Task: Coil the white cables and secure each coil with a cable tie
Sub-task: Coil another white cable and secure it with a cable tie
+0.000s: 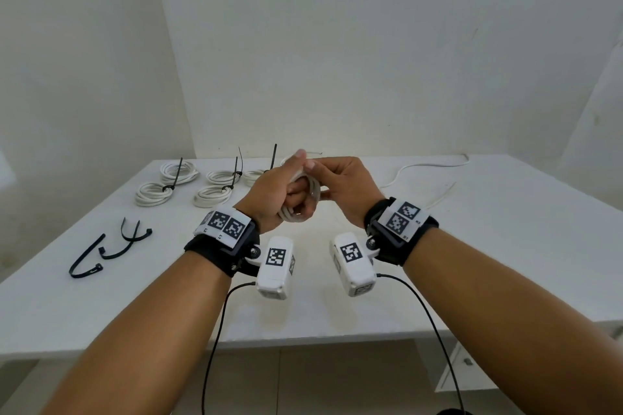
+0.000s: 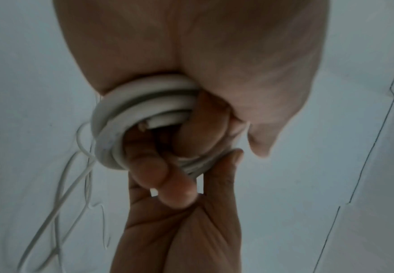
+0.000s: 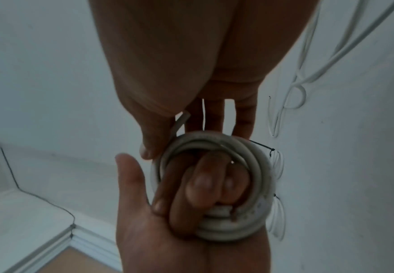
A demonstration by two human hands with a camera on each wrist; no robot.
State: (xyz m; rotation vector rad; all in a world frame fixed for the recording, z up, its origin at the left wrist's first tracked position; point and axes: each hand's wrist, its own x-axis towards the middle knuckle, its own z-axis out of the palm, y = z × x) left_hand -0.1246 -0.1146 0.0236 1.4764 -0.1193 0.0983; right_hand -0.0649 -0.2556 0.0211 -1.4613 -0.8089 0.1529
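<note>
**Hands close on a half-wound cable above the work table**

A person holds a white cable coil (image 1: 305, 194) in the air over a white table (image 1: 438, 246), just in front of its middle. The left hand (image 1: 274, 194) grips the coil, its fingers (image 3: 200, 184) curled through the loops with the thumb up. The coil stands nearly on edge, its ring running up and down from the thumb toward the wrist, its open centre facing the right hand (image 1: 344, 187). That hand's thumb (image 3: 151, 140) and fingers pinch the cable at the top of the coil, where a short end (image 3: 179, 123) slips between them.

At the table's far left lie five tied coils (image 1: 178, 172), each flat with a black tie tail sticking up. Nearer on the left lie loose black cable ties (image 1: 111, 246), bent into curves. More loose white cable (image 1: 424, 168) snakes across the far right of the table.
</note>
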